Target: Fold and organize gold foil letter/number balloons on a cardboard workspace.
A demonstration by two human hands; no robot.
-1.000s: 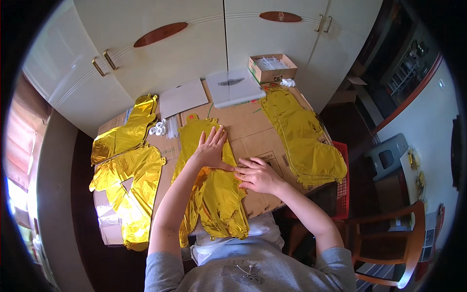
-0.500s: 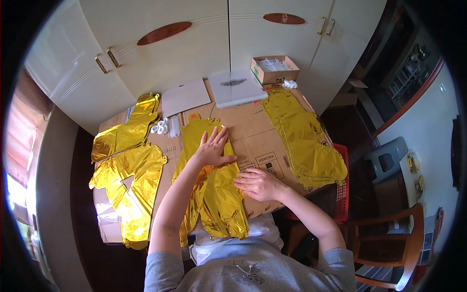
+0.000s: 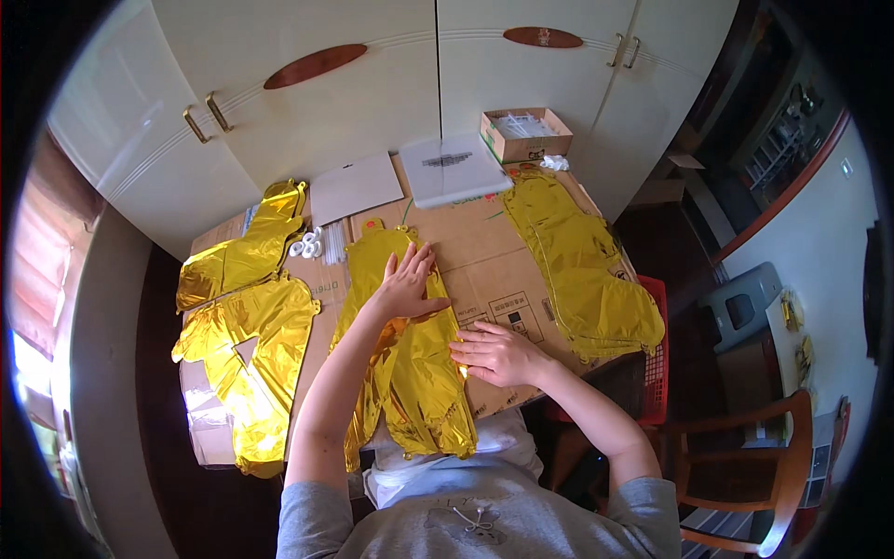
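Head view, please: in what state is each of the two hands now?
Left hand: open, spread flat on the middle gold foil piece.
Right hand: at that piece's right edge; cannot tell whether it grips.

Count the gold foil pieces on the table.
4: far-left piece, near-left piece, middle piece under the left hand, right-side piece. More may be hidden underneath.

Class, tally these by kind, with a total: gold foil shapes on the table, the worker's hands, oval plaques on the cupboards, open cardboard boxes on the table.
Gold foil shapes: 4 (stacked layers can't be told)
Hands, left hand and right hand: 2
Oval plaques: 2
Open cardboard box: 1
Total: 9
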